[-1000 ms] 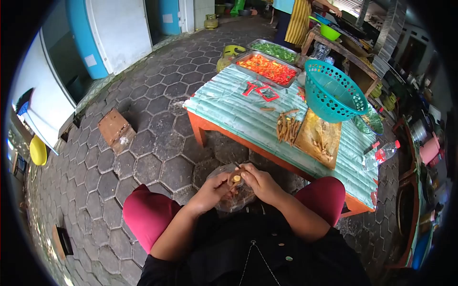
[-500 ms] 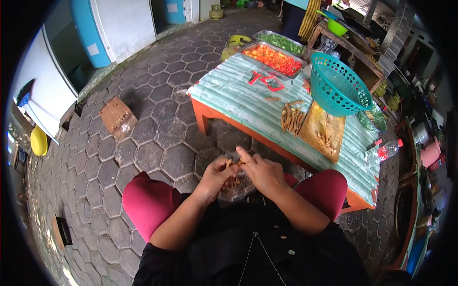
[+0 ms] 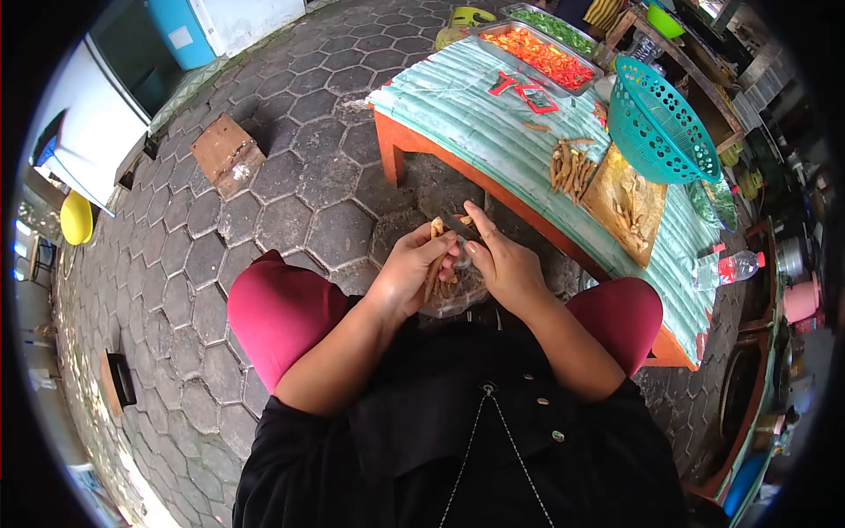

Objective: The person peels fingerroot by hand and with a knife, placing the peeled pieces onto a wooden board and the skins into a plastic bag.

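Note:
Over my lap, my left hand is closed round a long brown root whose pale yellow tip sticks up past the thumb. My right hand faces it, gripping a small knife; only part of its dark blade shows, and the handle is hidden in the palm. A yellowish bit lies by the blade, near my right index finger. Below both hands sits a clear plastic bag or bowl with brown pieces in it, partly covered by my hands.
Ahead to the right stands a low table with a pile of brown roots, a cutting board, a teal basket and a tray of chopped red peppers. A plastic bottle lies at its right edge. Paving surrounds a wooden stool.
The view has shifted, so the table sits higher and further right. My hands have tilted up a little; the root in my left hand and the knife blade show more clearly.

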Available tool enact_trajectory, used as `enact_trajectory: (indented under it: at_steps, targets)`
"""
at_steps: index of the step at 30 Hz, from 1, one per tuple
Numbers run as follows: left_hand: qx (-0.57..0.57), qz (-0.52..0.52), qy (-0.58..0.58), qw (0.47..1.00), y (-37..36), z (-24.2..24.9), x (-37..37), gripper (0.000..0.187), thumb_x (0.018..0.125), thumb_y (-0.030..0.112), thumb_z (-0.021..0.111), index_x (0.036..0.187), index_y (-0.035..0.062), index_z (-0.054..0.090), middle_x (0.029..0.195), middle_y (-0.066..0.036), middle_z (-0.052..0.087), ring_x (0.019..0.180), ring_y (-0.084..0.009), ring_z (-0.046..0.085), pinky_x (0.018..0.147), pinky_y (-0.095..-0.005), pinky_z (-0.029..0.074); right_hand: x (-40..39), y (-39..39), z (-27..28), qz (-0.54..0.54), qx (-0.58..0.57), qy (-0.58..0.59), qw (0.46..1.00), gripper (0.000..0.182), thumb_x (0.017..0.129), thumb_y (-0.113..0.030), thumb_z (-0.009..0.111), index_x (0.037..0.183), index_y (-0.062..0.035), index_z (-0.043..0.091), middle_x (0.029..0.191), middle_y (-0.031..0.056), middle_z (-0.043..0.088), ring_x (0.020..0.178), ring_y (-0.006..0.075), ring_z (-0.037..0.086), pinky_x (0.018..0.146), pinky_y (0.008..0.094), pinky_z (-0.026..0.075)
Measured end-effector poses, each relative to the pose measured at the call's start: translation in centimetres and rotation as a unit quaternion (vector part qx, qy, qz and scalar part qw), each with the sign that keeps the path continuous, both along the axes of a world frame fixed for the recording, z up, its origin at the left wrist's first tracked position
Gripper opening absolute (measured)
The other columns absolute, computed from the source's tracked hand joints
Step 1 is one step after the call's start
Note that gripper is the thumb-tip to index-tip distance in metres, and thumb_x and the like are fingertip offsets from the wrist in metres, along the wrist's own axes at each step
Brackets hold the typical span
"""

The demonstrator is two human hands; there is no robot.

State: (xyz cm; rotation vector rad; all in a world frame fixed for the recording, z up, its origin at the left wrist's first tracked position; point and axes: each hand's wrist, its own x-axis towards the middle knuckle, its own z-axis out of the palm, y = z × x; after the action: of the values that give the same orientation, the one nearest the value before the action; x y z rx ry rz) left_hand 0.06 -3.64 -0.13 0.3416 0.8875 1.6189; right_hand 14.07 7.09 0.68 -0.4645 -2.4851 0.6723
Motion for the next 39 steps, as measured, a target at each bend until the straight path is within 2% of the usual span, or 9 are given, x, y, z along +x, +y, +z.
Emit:
enact_trajectory:
  at_steps: [8, 17, 27, 30, 32, 33, 35, 37, 39]
  targets:
    - [0.003, 0.015, -0.022, 1.000, 0.0, 0.3, 0.3, 0.008, 0.092, 0.012, 0.058, 0.097, 0.0059, 0.054, 0.080, -0.002, 0.058, 0.067, -0.0092, 0.052, 0.057, -0.0228, 0.041, -0.1, 0.4, -0.1, -0.038, 0.079, -0.023, 0.996, 0.049, 0.090, -0.020, 0.058, 0.137, -0.0193, 0.045, 0.086, 0.0074, 0.064, 0.069, 0.0251, 0.064, 0.057, 0.0346, 0.049]
    - [-0.002, 0.022, -0.027, 0.999, -0.1, 0.3, 0.5, 0.010, 0.093, 0.011, 0.057, 0.100, 0.0054, 0.053, 0.081, -0.004, 0.059, 0.067, -0.0095, 0.052, 0.058, -0.0231, 0.041, -0.4, -0.1, -0.5, -0.018, -0.041, 0.010, 0.999, 0.047, 0.092, -0.021, 0.055, 0.138, -0.0220, 0.044, 0.102, 0.0114, 0.066, 0.079, 0.0266, 0.067, 0.062, 0.0342, 0.051]
    - [0.000, 0.019, -0.021, 1.000, -0.1, 0.2, 0.6, 0.017, 0.094, 0.011, 0.055, 0.109, 0.0044, 0.051, 0.081, -0.004, 0.058, 0.068, -0.0098, 0.052, 0.059, -0.0226, 0.040, -0.1, 0.4, 0.0, -0.041, 0.053, -0.038, 0.997, 0.046, 0.091, -0.018, 0.055, 0.136, -0.0231, 0.046, 0.088, 0.0074, 0.065, 0.073, 0.0249, 0.065, 0.061, 0.0344, 0.051]
    - [-0.012, 0.020, -0.007, 1.000, 0.0, 0.1, 0.5, 0.023, 0.094, 0.010, 0.054, 0.116, 0.0034, 0.051, 0.082, -0.004, 0.058, 0.069, -0.0099, 0.052, 0.059, -0.0227, 0.040, -0.4, 0.8, -1.1, -0.004, -0.021, 0.048, 0.999, 0.045, 0.093, -0.018, 0.054, 0.137, -0.0219, 0.045, 0.082, 0.0092, 0.063, 0.071, 0.0198, 0.066, 0.060, 0.0306, 0.050]
    - [-0.021, 0.020, -0.002, 1.000, 0.0, 0.0, 0.3, 0.027, 0.094, 0.010, 0.053, 0.119, 0.0030, 0.051, 0.082, -0.004, 0.058, 0.069, -0.0100, 0.051, 0.059, -0.0229, 0.040, -0.1, 1.3, -1.3, 0.008, -0.246, 0.040, 0.968, 0.043, 0.097, -0.020, 0.050, 0.139, -0.0204, 0.043, 0.073, 0.0072, 0.058, 0.065, 0.0117, 0.060, 0.058, 0.0258, 0.046]
    - [-0.023, 0.014, -0.014, 1.000, -0.1, 0.0, 0.1, 0.028, 0.095, 0.010, 0.052, 0.122, 0.0029, 0.050, 0.082, -0.004, 0.058, 0.068, -0.0101, 0.052, 0.059, -0.0228, 0.041, 0.1, 1.5, -0.6, 0.009, -0.247, 0.040, 0.968, 0.043, 0.097, -0.020, 0.050, 0.139, -0.0204, 0.043, 0.073, 0.0072, 0.058, 0.065, 0.0117, 0.060, 0.058, 0.0258, 0.046]
    - [-0.025, 0.008, -0.026, 0.999, 0.0, -0.1, -0.2, 0.030, 0.095, 0.010, 0.051, 0.124, 0.0029, 0.050, 0.083, -0.004, 0.058, 0.068, -0.0102, 0.052, 0.059, -0.0227, 0.041, 0.6, 1.7, 1.4, 0.005, -0.522, -0.003, 0.853, 0.043, 0.099, -0.022, 0.046, 0.141, -0.0190, 0.041, 0.068, 0.0024, 0.052, 0.062, 0.0064, 0.051, 0.057, 0.0226, 0.042]
    - [-0.025, -0.004, -0.028, 0.999, 0.0, -0.2, -0.4, 0.032, 0.096, 0.010, 0.048, 0.127, 0.0031, 0.047, 0.083, -0.004, 0.059, 0.066, -0.0103, 0.053, 0.058, -0.0228, 0.043, 0.7, 1.2, 1.7, 0.001, -0.538, 0.000, 0.843, 0.043, 0.099, -0.023, 0.045, 0.142, -0.0176, 0.040, 0.067, -0.0021, 0.045, 0.061, 0.0058, 0.043, 0.058, 0.0214, 0.040]
    - [-0.023, -0.011, -0.025, 0.999, -0.2, 0.4, -0.4, 0.034, 0.096, 0.010, 0.048, 0.129, 0.0032, 0.045, 0.083, -0.005, 0.060, 0.065, -0.0103, 0.054, 0.057, -0.0230, 0.043, 0.4, 0.4, 1.9, 0.031, -0.417, 0.011, 0.908, 0.045, 0.099, -0.021, 0.045, 0.143, -0.0164, 0.038, 0.068, -0.0004, 0.046, 0.061, 0.0056, 0.043, 0.059, 0.0212, 0.040]
